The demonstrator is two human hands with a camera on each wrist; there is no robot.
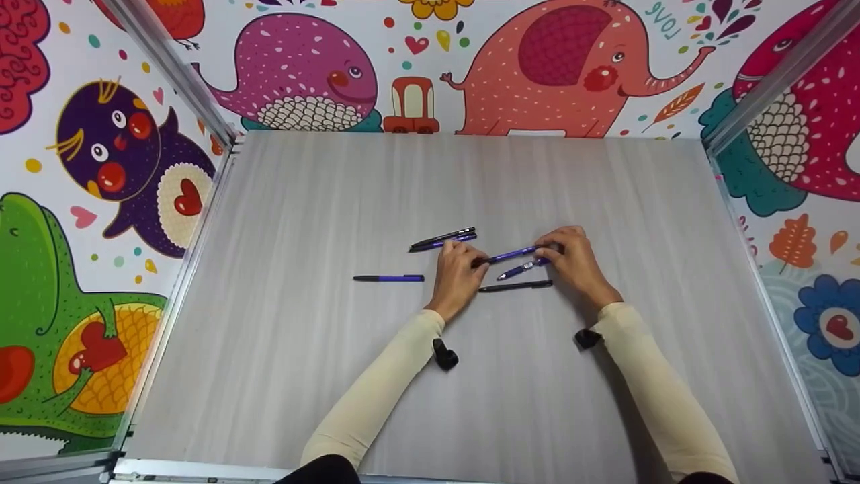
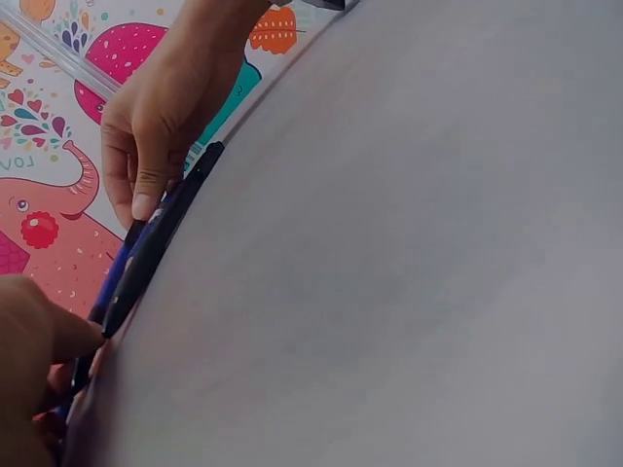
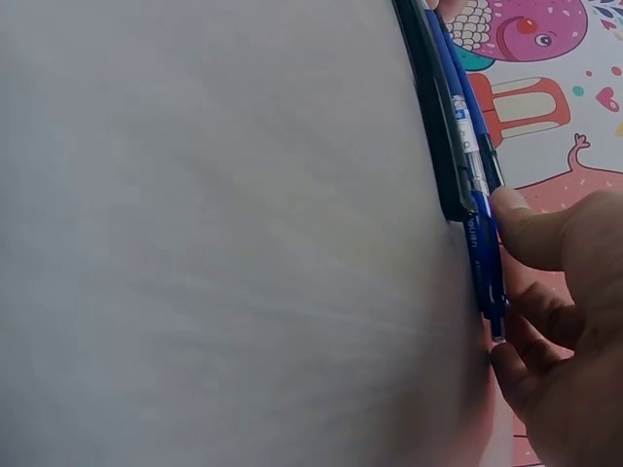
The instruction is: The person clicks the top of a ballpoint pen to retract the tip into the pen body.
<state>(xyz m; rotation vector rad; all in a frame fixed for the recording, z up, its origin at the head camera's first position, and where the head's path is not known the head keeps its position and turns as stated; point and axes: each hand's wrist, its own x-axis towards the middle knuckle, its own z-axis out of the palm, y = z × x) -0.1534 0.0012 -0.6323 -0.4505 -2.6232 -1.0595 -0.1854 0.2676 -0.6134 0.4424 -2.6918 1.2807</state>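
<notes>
Pinching one dark-ended blue pen (image 1: 512, 255) between them, the two hands have it by opposite ends: the left hand (image 1: 457, 277) grips the left end with thumb and fingers, and the right hand (image 1: 576, 259) grips the right end. The pen runs across the gap between the hands, its right end a little farther from the person (whether it touches the surface below, I cannot tell).

Just on the near side of it lies a blue-and-white pen (image 1: 519, 270), slanting up toward the right fingers; whether they touch it is unclear. Nearer the person, a black pen (image 1: 516, 286) lies almost crosswise, its left tip close beside the left hand.

Beyond the left hand, a second black pen (image 1: 437, 240) and a second blue pen (image 1: 459, 240) lie close together, roughly parallel. Off to the left, well apart from the held one, a blue pen with a black front section (image 1: 396, 277) lies by itself.

All of this is on a pale grey, streaky table (image 1: 302, 376). Cream sleeves (image 1: 379, 386) cover both forearms, with a small black fitting (image 1: 445, 355) at each wrist. Around the table stand panels printed with cartoon animals, among them a coral elephant (image 1: 531, 101) and a purple whale (image 1: 295, 74).
</notes>
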